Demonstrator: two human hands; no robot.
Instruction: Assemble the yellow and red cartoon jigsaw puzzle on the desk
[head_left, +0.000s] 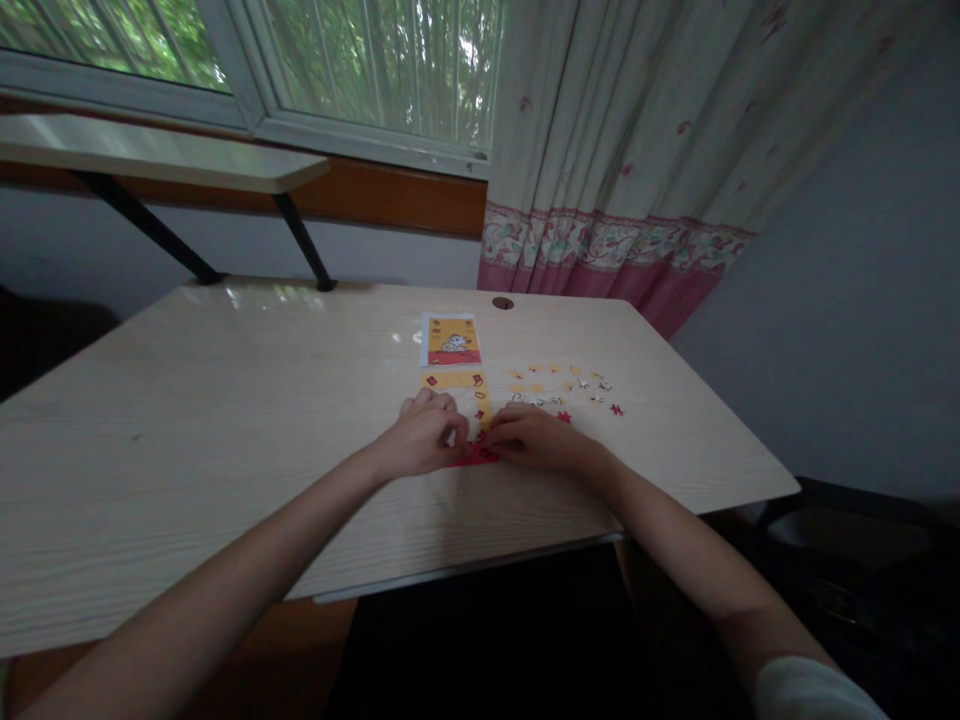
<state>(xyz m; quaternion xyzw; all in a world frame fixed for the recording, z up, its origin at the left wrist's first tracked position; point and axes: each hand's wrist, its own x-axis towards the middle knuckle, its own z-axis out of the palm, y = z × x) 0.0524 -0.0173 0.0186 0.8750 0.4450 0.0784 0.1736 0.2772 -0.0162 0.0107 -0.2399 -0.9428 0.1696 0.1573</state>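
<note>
A partly assembled jigsaw puzzle [456,380] lies on the desk, with a yellow border above and a red strip at its near edge. My left hand [427,434] rests over its left side, fingers curled and thumb near the forefinger; what is between them, if anything, is hidden. From the right, my right hand [541,436] reaches to the puzzle's lower right corner, its fingertips pinched on a small red puzzle piece [486,441]. Just beyond the puzzle lies a picture card [452,342] showing a white animal on yellow and red.
Loose puzzle pieces [555,388] are spread to the right of the puzzle, with a red piece [616,409] at their outer side. A round cable hole [503,303] is near the back edge of the desk [247,420]. A raised shelf [165,155] stands at the back left.
</note>
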